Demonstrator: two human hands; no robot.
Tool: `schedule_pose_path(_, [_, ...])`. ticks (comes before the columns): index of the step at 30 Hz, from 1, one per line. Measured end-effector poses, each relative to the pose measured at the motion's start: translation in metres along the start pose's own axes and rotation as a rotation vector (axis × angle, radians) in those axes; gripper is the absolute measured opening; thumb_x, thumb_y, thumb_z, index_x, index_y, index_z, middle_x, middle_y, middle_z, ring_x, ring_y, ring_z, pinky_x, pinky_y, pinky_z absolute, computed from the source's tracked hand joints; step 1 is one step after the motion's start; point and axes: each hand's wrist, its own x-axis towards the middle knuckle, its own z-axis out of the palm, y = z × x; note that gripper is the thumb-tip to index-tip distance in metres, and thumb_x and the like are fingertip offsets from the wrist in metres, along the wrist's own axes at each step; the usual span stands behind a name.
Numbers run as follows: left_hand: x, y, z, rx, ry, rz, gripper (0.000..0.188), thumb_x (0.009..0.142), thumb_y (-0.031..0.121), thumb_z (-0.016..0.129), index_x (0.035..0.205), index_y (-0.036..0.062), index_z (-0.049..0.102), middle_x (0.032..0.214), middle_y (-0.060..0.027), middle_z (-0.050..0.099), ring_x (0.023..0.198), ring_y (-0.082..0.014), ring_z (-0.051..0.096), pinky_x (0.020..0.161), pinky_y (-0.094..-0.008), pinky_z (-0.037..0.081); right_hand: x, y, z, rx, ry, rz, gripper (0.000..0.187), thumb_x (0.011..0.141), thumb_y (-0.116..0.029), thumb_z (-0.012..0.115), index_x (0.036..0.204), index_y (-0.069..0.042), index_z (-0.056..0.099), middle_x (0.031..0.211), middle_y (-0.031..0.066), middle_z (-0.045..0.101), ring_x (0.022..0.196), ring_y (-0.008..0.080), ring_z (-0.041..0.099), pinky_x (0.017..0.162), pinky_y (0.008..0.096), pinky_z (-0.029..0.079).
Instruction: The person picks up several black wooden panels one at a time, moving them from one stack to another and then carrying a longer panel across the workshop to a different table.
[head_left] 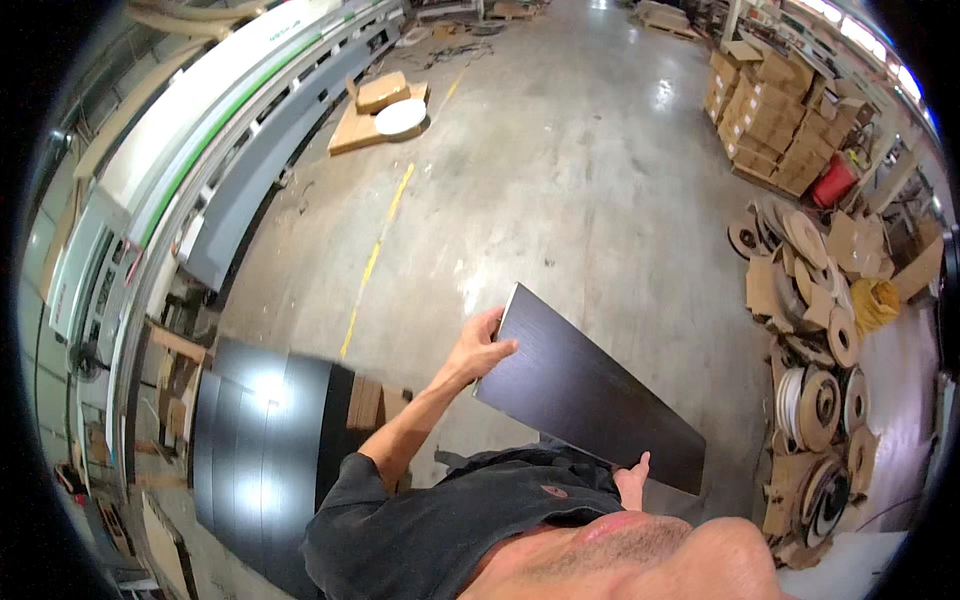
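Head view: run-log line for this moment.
left hand: grips panel | right hand: holds panel near other end | boards: on person's left

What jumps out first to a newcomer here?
Most likely the long dark panel just below centre, with the left hand at its near-left end and the right hand by its lower edge towards the other end. Next, the glossy dark boards at lower left, throwing bright reflections, and the coiled rolls crowding the right side.

Bright glare on stacked panels (262, 450); bent edges, perhaps slightly blurred
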Motion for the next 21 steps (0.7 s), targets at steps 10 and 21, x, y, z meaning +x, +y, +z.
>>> schedule_pose_path(10, [0.306, 0.061, -0.009, -0.129, 0.152, -0.025, 0.053, 0.079, 0.001, 0.065, 0.129, -0.0084, 0.051, 0.107, -0.0141, 0.067, 0.097, -0.0188, 0.064, 0.085, -0.0325, 0.052, 0.182, -0.074, 0.310, -0.412, -0.175, 0.086, 0.049, 0.100, -0.048, 0.049, 0.126, -0.009, 0.060, 0.130, 0.0054, 0.060, 0.114, 0.0234, 0.058, 0.102, 0.0406, 0.045])
schedule_pose_path(21, [0.662, 0.033, -0.074, -0.165, 0.244, -0.042, 0.054, 0.077, -0.008, 0.061, 0.129, -0.0118, 0.050, 0.112, -0.0168, 0.066, 0.100, -0.0201, 0.064, 0.089, -0.0325, 0.051, 0.348, -0.092, 0.668, -0.289, -0.208, 0.090, 0.051, 0.103, -0.043, 0.046, 0.130, 0.000, 0.053, 0.135, 0.0068, 0.057, 0.115, 0.0243, 0.056, 0.102, 0.0334, 0.044])
